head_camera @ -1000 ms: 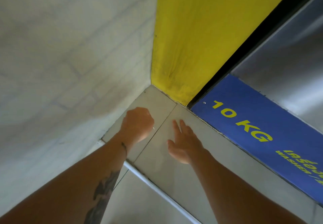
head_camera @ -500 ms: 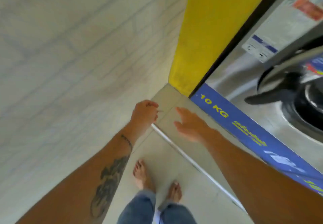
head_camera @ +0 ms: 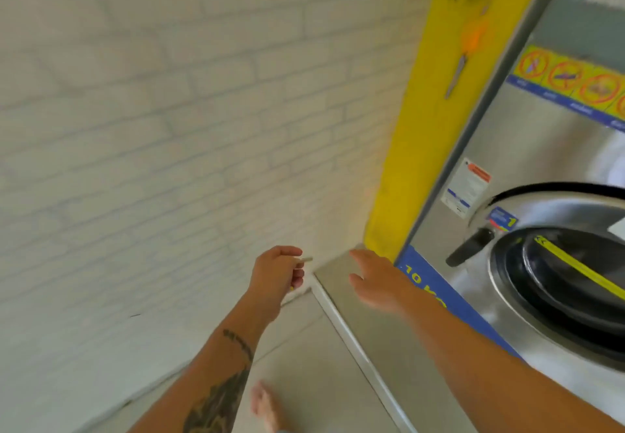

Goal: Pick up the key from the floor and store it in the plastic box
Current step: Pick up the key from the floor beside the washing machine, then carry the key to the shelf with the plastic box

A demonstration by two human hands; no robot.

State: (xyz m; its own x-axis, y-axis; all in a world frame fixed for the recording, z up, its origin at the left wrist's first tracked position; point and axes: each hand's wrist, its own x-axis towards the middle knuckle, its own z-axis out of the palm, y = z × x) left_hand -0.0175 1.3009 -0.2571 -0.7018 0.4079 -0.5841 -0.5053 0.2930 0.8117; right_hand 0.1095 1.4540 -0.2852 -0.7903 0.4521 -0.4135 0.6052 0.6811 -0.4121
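My left hand (head_camera: 277, 272) is closed around a small key (head_camera: 306, 259), whose pale metal tip sticks out past my fingers near the white brick wall. My right hand (head_camera: 378, 280) hovers open with fingers spread and nothing in it, over the raised tiled step (head_camera: 341, 273) in the corner. The two hands are a short way apart. No plastic box is in view.
A white brick wall (head_camera: 169, 128) fills the left. A yellow pillar (head_camera: 426, 128) stands in the corner. A steel washing machine (head_camera: 548, 263) with a round door and blue "10 KG" strip is on the right. My bare foot (head_camera: 267, 405) is on the floor tiles.
The view has risen from the floor corner, as I stand up. My left hand has lifted off the step with the key in it. My right hand has also come up from the tile.
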